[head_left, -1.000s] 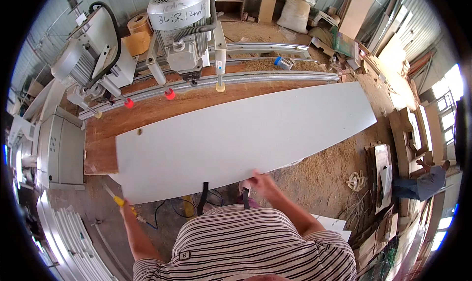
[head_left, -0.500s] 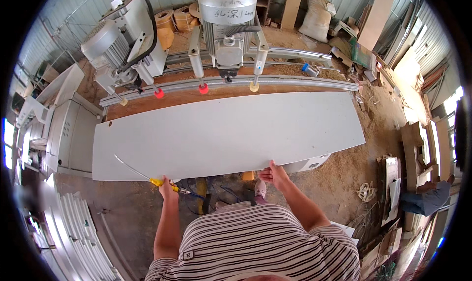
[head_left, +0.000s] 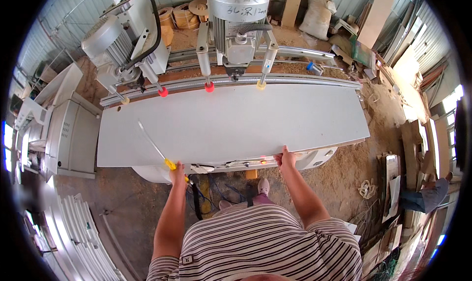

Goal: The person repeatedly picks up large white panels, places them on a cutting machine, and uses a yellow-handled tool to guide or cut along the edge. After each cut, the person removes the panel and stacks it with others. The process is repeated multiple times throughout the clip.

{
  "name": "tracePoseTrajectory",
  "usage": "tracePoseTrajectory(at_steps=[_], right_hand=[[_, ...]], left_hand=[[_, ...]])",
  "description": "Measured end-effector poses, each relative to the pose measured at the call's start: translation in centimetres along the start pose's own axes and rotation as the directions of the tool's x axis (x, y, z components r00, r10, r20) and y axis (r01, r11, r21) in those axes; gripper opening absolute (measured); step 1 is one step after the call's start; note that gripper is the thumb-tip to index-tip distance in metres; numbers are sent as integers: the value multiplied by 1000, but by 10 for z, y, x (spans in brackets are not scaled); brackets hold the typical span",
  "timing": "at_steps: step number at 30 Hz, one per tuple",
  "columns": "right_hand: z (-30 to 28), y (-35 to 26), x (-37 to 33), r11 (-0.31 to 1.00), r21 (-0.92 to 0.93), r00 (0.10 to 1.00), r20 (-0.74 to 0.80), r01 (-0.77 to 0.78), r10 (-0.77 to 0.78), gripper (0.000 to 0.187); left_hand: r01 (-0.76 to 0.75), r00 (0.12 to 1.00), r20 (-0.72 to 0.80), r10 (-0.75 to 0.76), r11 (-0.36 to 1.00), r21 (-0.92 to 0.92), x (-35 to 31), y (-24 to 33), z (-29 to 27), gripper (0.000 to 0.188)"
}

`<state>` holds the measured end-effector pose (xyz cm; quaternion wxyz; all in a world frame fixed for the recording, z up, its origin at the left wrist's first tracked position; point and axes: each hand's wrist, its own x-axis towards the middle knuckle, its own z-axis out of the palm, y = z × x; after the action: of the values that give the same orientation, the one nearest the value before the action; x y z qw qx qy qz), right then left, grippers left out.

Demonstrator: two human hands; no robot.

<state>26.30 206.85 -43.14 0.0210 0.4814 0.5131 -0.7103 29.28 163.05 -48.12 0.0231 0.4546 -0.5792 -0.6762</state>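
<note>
A long light-grey panel (head_left: 231,121) lies across the bed of a boring machine (head_left: 239,28), with a small round hole near its far left corner. My left hand (head_left: 177,174) is closed round a yellow air blow gun (head_left: 169,163) at the near edge, left of the middle. The gun's thin metal nozzle slants up over the panel. My right hand (head_left: 286,159) grips the near edge right of the middle, thumb on top and fingers underneath. The panel's far edge is by the red-tipped press rods (head_left: 210,87) and the yellow-tipped ones (head_left: 261,85).
A second motor unit (head_left: 110,42) stands at the far left beside a grey cabinet (head_left: 73,133). Hoses (head_left: 211,192) hang near my feet. Sawdust (head_left: 388,119) and stacked boards (head_left: 392,187) lie on the right, where another person (head_left: 427,197) is partly visible.
Both hands have moved forward and slightly right with the panel, bringing its far edge up to the press rods. More of the machine's front shows below the near edge. The blow gun's nozzle points more forward.
</note>
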Motion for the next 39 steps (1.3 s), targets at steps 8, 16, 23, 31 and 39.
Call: tracePoseTrajectory(at_steps=[8,16,23,31,39], right_hand=[[16,-10,7,999,-20,998,-54,37,-38,42],[7,-7,19,999,-31,1000,-15,26,-27,39],[8,-7,13,997,-48,997,-19,68,-69,38],[-8,-5,30,997,-63,989,146,48,-38,42],[-44,-47,11,939,-318,960,278,129,-38,46]], left_hand=[[-730,683,553,477,408,549,-57,-19,-61,37],[-627,763,613,206,465,625,-162,39,-62,41],[-442,864,499,69,581,684,-169,34,-76,45],[-439,878,468,106,571,694,-164,18,-79,43],[-344,924,372,95,635,692,-183,12,-44,40]])
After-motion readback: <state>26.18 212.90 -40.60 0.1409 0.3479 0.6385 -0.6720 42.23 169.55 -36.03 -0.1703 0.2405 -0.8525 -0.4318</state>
